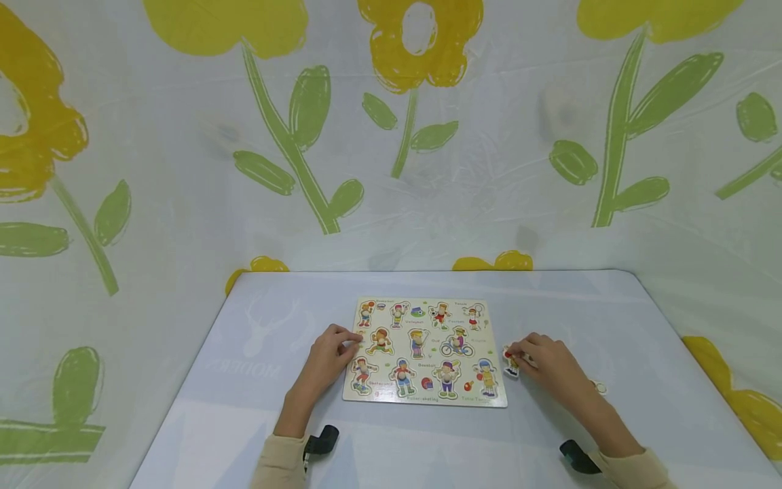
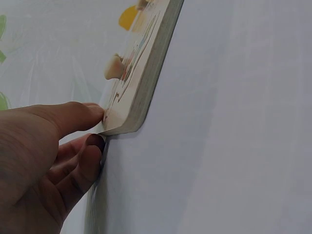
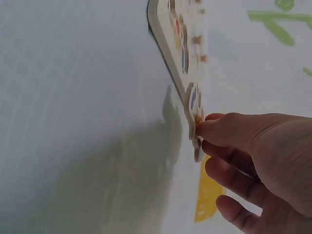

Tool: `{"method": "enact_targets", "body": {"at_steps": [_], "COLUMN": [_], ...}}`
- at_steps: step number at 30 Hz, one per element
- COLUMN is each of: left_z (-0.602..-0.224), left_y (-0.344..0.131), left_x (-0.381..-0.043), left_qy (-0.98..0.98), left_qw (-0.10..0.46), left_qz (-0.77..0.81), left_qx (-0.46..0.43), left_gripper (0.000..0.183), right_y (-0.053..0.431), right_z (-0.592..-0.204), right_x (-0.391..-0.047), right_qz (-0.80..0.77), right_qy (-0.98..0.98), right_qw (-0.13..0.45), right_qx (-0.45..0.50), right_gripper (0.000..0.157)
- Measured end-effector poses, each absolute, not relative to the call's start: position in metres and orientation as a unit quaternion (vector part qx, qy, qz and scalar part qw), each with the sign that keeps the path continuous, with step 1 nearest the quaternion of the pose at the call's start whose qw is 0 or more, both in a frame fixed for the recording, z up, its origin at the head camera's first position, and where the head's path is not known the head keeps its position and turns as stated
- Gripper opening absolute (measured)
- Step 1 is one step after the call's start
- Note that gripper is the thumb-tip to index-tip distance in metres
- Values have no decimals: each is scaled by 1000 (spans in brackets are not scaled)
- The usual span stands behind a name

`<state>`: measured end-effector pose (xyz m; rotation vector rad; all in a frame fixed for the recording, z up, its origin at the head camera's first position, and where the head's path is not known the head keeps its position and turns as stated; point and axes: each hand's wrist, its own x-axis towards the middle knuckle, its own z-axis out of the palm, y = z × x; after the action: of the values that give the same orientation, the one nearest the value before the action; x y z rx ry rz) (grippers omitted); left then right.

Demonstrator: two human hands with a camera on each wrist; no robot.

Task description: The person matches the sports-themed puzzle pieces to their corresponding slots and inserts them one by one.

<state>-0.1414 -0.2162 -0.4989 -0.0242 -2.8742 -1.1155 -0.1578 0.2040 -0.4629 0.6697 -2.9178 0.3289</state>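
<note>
A wooden peg puzzle board (image 1: 398,346) lies on the table, showing cartoon children at several sports, with small knobs on the pieces. My left hand (image 1: 332,353) is at its left edge. In the left wrist view the thumb (image 2: 87,114) lies on the board's top face by a corner, and the curled fingers are against the side. Just off the board's right edge, my right hand (image 1: 544,360) pinches a knobbed puzzle piece (image 1: 510,363) with a printed figure. The right wrist view shows this piece (image 3: 193,105) tilted close to the board; the fingertips hide its knob.
Beside the right forearm lies another small piece (image 1: 600,387), mostly hidden by the arm. The white table (image 1: 427,448) carries a faint deer print at left. A flower-printed sheet (image 1: 489,170) stands behind and at both sides.
</note>
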Motion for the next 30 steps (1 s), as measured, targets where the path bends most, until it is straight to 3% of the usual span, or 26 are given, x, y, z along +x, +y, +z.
{"method": "enact_targets", "body": {"at_steps": [9,16,30], "left_z": [-501,-501,-500], "left_y": [-217,-216,-216], "left_x": [-143,-143,-142], "left_qy": [-932,-932,-932], "left_qw": [32,28,33], "left_qz": [-362,-362,-361], "left_qx": [-10,-9,-10], "left_gripper": [17,17,17], "right_y": [182,175,168], "right_z": [-460,-467,-475], "right_x": [-145,-141,-139], "right_qz": [128,151,151], "right_qy": [-951,-929,-929], "right_qw": [49,72,64], "right_qx": [276,331,331], "right_gripper": [19,19,20]}}
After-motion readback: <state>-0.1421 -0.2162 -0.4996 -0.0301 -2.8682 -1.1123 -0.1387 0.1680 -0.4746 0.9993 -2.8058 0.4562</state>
